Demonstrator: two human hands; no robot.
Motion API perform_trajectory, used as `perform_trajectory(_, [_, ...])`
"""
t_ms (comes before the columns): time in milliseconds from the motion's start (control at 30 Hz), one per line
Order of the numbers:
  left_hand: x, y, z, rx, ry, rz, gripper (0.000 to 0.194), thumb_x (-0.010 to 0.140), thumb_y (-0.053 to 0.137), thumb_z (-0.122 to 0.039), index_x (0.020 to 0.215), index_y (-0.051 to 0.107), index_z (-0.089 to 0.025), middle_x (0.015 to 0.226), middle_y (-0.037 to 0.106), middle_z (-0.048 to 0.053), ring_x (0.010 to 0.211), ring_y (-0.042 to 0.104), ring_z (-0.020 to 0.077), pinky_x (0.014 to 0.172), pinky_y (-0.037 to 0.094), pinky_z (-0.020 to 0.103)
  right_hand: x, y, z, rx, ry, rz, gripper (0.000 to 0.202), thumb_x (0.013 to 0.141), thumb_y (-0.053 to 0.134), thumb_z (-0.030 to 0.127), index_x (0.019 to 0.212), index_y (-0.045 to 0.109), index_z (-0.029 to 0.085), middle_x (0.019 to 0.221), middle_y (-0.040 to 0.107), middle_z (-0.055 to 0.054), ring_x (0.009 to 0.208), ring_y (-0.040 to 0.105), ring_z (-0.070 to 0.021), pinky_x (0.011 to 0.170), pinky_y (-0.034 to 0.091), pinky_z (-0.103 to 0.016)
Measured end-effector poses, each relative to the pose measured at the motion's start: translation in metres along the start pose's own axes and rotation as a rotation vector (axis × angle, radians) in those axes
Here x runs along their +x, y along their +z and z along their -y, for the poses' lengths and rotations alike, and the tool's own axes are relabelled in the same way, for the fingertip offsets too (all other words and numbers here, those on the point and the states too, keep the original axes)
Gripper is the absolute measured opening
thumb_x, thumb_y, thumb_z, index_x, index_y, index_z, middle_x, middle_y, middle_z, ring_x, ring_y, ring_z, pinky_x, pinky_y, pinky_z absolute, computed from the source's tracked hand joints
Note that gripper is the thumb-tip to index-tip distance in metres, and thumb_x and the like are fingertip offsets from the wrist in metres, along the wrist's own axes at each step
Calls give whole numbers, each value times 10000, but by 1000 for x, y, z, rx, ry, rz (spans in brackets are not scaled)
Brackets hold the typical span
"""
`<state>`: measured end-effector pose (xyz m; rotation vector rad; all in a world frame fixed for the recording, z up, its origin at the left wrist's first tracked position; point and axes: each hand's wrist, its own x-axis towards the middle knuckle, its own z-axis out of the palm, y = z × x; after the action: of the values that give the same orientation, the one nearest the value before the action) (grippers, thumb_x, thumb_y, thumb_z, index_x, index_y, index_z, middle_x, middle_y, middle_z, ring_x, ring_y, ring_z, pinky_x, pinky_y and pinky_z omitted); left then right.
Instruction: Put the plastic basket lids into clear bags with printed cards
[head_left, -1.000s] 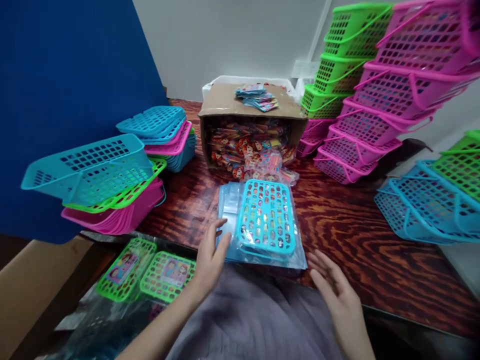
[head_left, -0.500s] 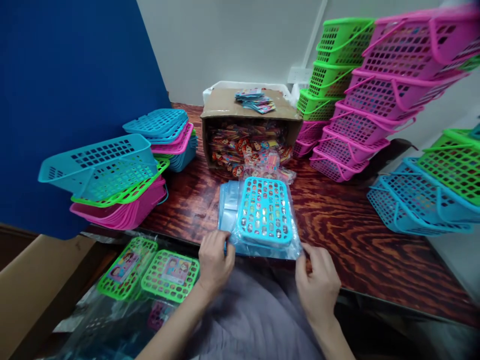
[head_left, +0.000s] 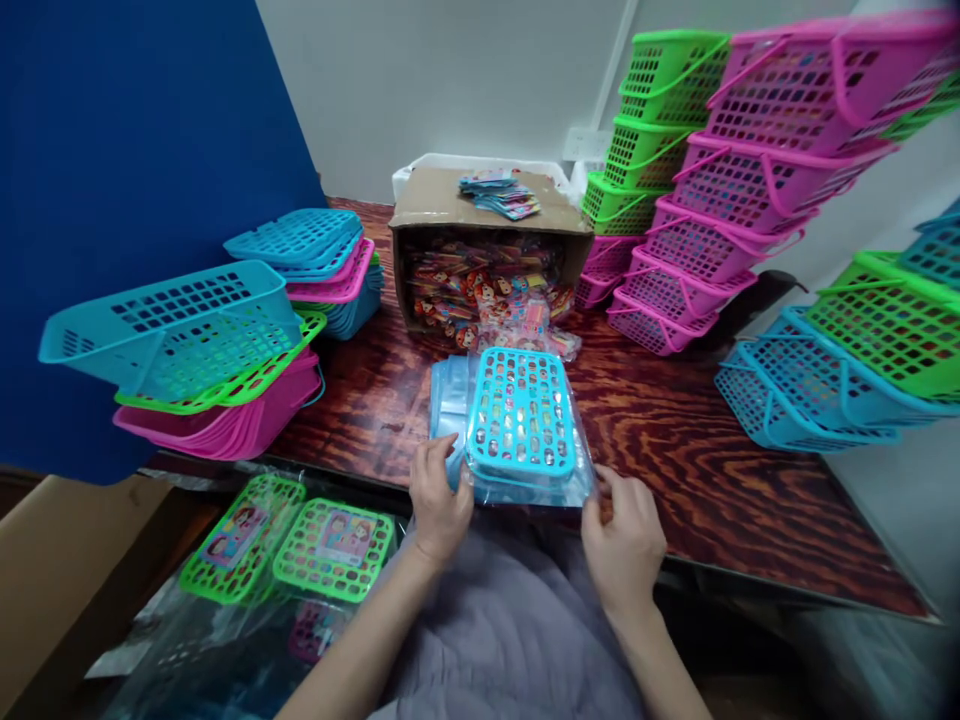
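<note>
A blue basket (head_left: pixel 520 412) lies lid side up inside a clear plastic bag (head_left: pixel 536 492) at the table's front edge. At the bag's right front corner, my right hand (head_left: pixel 622 530) pinches the plastic between thumb and fingers. My left hand (head_left: pixel 439 500) is at the left front corner, its fingers curled close to the bag's edge; whether they grip the plastic is hard to make out. Flat bluish plastic bags (head_left: pixel 448 400) lie under and to the left of the bagged basket.
An open carton (head_left: pixel 491 205) of small packets stands behind. Nested baskets (head_left: pixel 225 410) are at left; tall stacks of pink baskets (head_left: pixel 742 190) and blue baskets (head_left: pixel 802 380) at right. Bagged green baskets (head_left: pixel 334 545) lie lower left, below the table edge.
My left hand has shifted slightly up along the bag's left side and its fingers have loosened a little. My right hand stays at the right corner. The whole view has shifted slightly.
</note>
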<state>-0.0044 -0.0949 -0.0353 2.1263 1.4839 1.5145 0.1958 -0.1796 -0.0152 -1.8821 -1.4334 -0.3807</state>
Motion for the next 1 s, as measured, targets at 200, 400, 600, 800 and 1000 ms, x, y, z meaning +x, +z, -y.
perform_trajectory(200, [-25, -26, 17, 97, 168, 150, 527, 875, 474, -11, 1362, 470, -212, 1054, 578, 82, 955, 599, 207, 853, 522, 344, -27, -13, -4, 106, -88, 21, 187, 989, 484, 161, 1130, 606, 153, 942, 633, -105, 899, 587, -243, 837, 469, -386])
perform_trajectory(400, [-28, -25, 3, 69, 71, 12, 607, 868, 658, -184, 1415, 394, -164, 1120, 583, 131, 1045, 577, 257, 902, 509, 416, -23, -5, 3, 82, -73, -54, 214, 959, 586, 235, 1146, 593, 131, 984, 625, -136, 928, 592, -264, 815, 484, -394])
perform_trajectory(600, [-6, -22, 6, 61, 135, 64, 159, 944, 546, -177, 1086, 616, -188, 843, 643, 49, 780, 608, 188, 734, 493, 312, -13, -12, -3, 120, -139, -96, 93, 941, 586, 118, 1009, 623, 170, 833, 653, -62, 770, 610, -194, 746, 477, -322])
perform_trajectory(800, [-34, -42, 17, 12, 75, 210, 264, 946, 519, -147, 1203, 575, -175, 863, 656, 47, 765, 614, 178, 729, 484, 301, -48, -13, -10, 154, -25, 16, 175, 973, 525, 168, 1126, 610, 155, 907, 663, -85, 808, 639, -206, 794, 481, -334])
perform_trajectory(1000, [-8, -66, 18, -241, -220, 261, 251, 982, 478, -271, 1198, 594, -213, 1017, 646, 57, 943, 622, 189, 828, 486, 302, -23, -25, -28, 341, 298, 81, 264, 970, 521, 394, 1082, 660, 199, 1049, 683, -85, 973, 641, -242, 915, 465, -380])
